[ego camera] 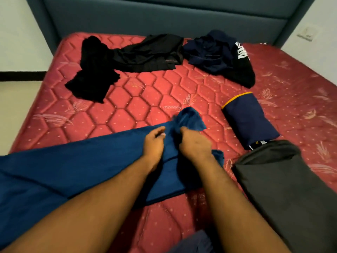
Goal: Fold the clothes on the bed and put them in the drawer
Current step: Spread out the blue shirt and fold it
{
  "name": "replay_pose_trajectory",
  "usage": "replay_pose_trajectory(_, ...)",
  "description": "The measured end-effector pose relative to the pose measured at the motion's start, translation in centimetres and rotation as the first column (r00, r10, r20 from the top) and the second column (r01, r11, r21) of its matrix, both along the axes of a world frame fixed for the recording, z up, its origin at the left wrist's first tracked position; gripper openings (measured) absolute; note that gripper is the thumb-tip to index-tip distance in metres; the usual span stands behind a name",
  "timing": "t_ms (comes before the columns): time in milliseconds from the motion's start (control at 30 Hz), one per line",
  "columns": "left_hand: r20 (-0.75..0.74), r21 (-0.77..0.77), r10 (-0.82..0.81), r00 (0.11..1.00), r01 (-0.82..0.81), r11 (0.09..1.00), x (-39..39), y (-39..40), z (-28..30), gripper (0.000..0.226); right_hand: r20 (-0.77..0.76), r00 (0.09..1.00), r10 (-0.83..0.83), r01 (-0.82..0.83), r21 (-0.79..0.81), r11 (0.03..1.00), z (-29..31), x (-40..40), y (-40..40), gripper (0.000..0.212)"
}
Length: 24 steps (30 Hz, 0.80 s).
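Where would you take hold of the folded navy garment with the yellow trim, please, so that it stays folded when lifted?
I would grip the folded navy garment along its two long sides, coming from above with both hands. It lies flat as a compact packet, with the yellow trim at its far end. Its near end sits against the grey garment, so a grab there looks awkward.

Head view, downward (close) over bed (145, 99)
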<state>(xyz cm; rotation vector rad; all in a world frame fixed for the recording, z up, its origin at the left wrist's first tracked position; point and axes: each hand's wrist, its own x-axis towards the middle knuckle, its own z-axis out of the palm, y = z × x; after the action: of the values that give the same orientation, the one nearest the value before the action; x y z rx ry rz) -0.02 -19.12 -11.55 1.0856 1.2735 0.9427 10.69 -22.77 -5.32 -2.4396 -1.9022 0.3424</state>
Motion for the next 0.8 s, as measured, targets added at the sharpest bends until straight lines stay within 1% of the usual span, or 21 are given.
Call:
replay_pose_trajectory(33, 0.191, -0.173, 0.082, 0.978, -0.049, 0.984, -1.2, -0.1, 0.4, 0.022, -0.024, 0.998, 0.062, -0.062, -0.021, 0.998, 0.3, -2.5, -0.9, 0.030)
replay_pose_trajectory(67, 0.337, -0.334, 0.109, 0.935, 0.011, 0.943, -2.1, -0.2, 0.6, 0.034, -0.082, 0.990, 0.118, -0.122, -0.050, 0.991, 0.4, -4.2, -1.6, 0.029)
replay_pose_trajectory(100, 0.415, -0.434, 0.114, 0.903, 0.086, 0.897, -3.0, -0.2, 0.1, 0.053, -0.156, 0.976, 0.150, -0.162, -0.063, 0.985, 0.7, -5.7, -2.3, 0.028)
replay_pose_trajectory(133, 0.460, -0.479, 0.120, 0.880, 0.132, 0.868, -3.5, 0.1, -0.6, 0.068, -0.232, 0.960, 0.155, -0.174, -0.064, 0.983, 0.8, -6.2, -2.7, 0.027)
replay_pose_trajectory(167, 0.462, -0.498, 0.121, 0.878, 0.144, 0.855, -3.7, 0.1, -0.6, 0.080, -0.295, 0.944, 0.146, -0.163, -0.033, 0.986, 1.1, -6.0, -3.0, 0.025)
replay_pose_trajectory(200, 0.437, -0.502, 0.122, 0.891, 0.129, 0.855, -3.6, 0.0, -0.6, 0.085, -0.336, 0.935, 0.115, -0.120, 0.006, 0.993, 1.4, -5.2, -3.1, 0.023)
replay_pose_trajectory(233, 0.385, -0.487, 0.111, 0.916, 0.099, 0.868, -3.4, -0.1, -0.5, 0.082, -0.374, 0.925, 0.059, -0.045, 0.046, 0.998, 1.2, -3.6, -3.1, 0.022)
replay_pose_trajectory(300, 0.303, -0.385, 0.074, 0.950, 0.051, 0.922, -2.5, -0.4, 0.3, 0.047, -0.479, 0.874, -0.079, 0.151, 0.113, 0.982, 0.6, 0.1, -3.1, 0.027)
replay_pose_trajectory(333, 0.263, -0.333, 0.076, 0.962, 0.016, 0.943, -1.9, -0.5, 0.4, 0.034, -0.520, 0.843, -0.133, 0.231, 0.127, 0.965, 0.0, 1.9, -3.2, 0.029)
replay_pose_trajectory(400, 0.166, -0.299, 0.142, 0.976, -0.088, 0.950, -1.0, -0.3, 1.0, 0.034, -0.536, 0.824, -0.185, 0.276, 0.095, 0.956, -0.9, 4.1, -3.3, 0.032)
replay_pose_trajectory(467, 0.078, -0.242, 0.203, 0.976, -0.179, 0.954, -0.7, 0.7, 2.0, 0.038, -0.564, 0.797, -0.218, 0.260, -0.006, 0.966, -1.5, 4.5, -3.4, 0.027)
replay_pose_trajectory(500, 0.062, -0.213, 0.196, 0.979, -0.178, 0.961, -0.7, 1.3, 2.6, 0.040, -0.580, 0.788, -0.208, 0.231, -0.035, 0.972, -1.8, 4.4, -3.2, 0.023)
replay_pose_trajectory(567, 0.067, -0.186, 0.181, 0.981, -0.166, 0.968, -0.8, 2.6, 3.2, 0.046, -0.563, 0.811, -0.162, 0.175, -0.030, 0.984, -2.1, 3.9, -2.6, 0.023)
replay_pose_trajectory(633, 0.002, -0.182, 0.153, 0.988, -0.150, 0.972, -1.7, 3.0, 2.9, 0.049, -0.543, 0.831, -0.117, 0.123, -0.026, 0.992, -2.6, 3.4, -2.0, 0.023)
replay_pose_trajectory(700, -0.098, -0.190, 0.120, 0.988, -0.137, 0.972, -3.2, 2.4, 2.0, 0.045, -0.576, 0.813, -0.085, 0.033, -0.099, 0.994, -3.3, 2.8, -1.9, 0.024)
replay_pose_trajectory(733, -0.126, -0.201, 0.106, 0.986, -0.130, 0.971, -3.9, 2.1, 1.5, 0.042, -0.566, 0.821, -0.076, -0.014, -0.153, 0.988, -3.6, 2.7, -1.9, 0.024)
replay_pose_trajectory(800, -0.108, -0.225, 0.109, 0.988, -0.131, 0.966, -4.6, 1.8, 0.7, 0.031, -0.489, 0.871, -0.037, -0.083, -0.221, 0.972, -3.7, 2.5, -1.9, 0.021)
